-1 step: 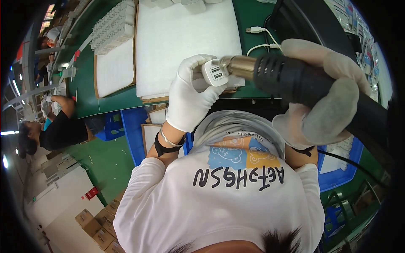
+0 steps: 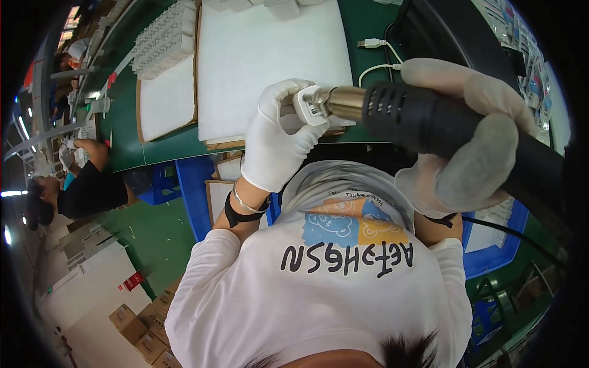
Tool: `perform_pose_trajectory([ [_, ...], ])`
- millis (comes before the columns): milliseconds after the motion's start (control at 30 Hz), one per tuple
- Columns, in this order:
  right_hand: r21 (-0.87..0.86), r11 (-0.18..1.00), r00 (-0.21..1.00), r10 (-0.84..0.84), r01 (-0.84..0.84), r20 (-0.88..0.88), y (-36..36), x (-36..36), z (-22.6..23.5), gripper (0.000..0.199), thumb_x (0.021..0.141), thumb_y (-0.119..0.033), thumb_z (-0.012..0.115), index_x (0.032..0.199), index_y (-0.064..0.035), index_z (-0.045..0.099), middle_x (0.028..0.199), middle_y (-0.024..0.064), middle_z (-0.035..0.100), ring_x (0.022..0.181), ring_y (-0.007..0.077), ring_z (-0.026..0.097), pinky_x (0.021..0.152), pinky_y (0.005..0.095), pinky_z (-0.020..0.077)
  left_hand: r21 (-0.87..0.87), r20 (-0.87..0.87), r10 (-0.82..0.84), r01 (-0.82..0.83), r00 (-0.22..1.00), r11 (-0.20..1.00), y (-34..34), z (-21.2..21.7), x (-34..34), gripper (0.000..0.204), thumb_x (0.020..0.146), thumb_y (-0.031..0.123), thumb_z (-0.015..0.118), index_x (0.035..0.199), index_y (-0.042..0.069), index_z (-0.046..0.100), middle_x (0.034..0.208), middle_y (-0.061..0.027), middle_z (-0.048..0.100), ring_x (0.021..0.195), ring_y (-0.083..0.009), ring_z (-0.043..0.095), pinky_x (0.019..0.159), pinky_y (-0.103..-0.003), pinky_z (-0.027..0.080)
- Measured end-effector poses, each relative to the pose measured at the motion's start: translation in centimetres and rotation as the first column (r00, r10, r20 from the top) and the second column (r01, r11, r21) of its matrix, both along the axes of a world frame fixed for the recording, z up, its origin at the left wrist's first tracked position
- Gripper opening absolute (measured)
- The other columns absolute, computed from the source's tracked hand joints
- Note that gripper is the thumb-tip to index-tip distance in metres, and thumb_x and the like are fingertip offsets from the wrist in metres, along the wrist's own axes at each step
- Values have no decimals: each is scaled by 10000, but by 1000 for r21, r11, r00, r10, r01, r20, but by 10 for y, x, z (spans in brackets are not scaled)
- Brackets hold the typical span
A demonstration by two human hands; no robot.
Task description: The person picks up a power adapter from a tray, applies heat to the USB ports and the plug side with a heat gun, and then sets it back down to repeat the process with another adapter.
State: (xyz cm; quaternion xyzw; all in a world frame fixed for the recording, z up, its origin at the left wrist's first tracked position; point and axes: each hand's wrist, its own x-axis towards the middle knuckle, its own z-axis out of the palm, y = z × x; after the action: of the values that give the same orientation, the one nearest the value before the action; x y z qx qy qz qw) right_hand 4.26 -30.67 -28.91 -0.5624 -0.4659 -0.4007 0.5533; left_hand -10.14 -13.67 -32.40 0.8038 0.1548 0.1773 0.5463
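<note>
My left hand (image 2: 274, 138), in a white glove, grips a small white USB charger (image 2: 304, 108) between thumb and fingers, its port face turned to the right. In my gloved right hand (image 2: 481, 159) is a black hot air gun (image 2: 423, 116) with vent slots and a metal nozzle. The nozzle tip lies in front of the charger's port face and partly hides the ports. Whether the tip touches the charger I cannot tell. Below both hands is the green workbench's near edge, with a white foam sheet (image 2: 270, 55) behind the left hand.
Rows of white charger pieces (image 2: 165, 40) stand at the far left. A white USB cable (image 2: 371, 43) lies near a dark screen (image 2: 438, 37). Blue bins (image 2: 191, 196) sit below the bench edge. A co-worker (image 2: 86, 178) sits to the left.
The hot air gun has shifted slightly left, and its nozzle now covers more of the charger's ports. My left hand has stayed nearly still.
</note>
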Motion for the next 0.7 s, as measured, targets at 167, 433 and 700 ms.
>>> perform_pose_trajectory([
  [167, 8, 999, 999, 42, -42, -4, 6, 5, -5, 287, 1004, -170, 442, 1244, -22, 495, 899, 219, 673, 682, 211, 660, 616, 282, 560, 81, -8, 14, -14, 1000, 997, 4, -6, -2, 555, 717, -24, 782, 1184, 20, 485, 1153, -115, 602, 1037, -213, 611, 926, -331, 495],
  [433, 201, 976, 945, -9, 79, -328, -3, -11, 7, 389, 979, -367, 456, 1114, -14, 546, 961, 207, 654, 736, 208, 656, 642, 275, 557, -709, 38, -74, 79, 997, 701, 18, 15, -3, 572, 918, 338, 645, 1339, 15, 432, 1150, -133, 587, 997, -220, 615, 860, -321, 520],
  [700, 449, 889, 827, 180, 95, -532, -25, -20, -3, 518, 1017, -453, 326, 1160, -9, 550, 886, 265, 668, 715, 257, 680, 652, 312, 601, -955, 279, -26, 275, 960, -115, 12, 12, 5, 642, 978, 479, 468, 1365, -29, 399, 1126, -175, 599, 957, -258, 630, 829, -338, 538],
])
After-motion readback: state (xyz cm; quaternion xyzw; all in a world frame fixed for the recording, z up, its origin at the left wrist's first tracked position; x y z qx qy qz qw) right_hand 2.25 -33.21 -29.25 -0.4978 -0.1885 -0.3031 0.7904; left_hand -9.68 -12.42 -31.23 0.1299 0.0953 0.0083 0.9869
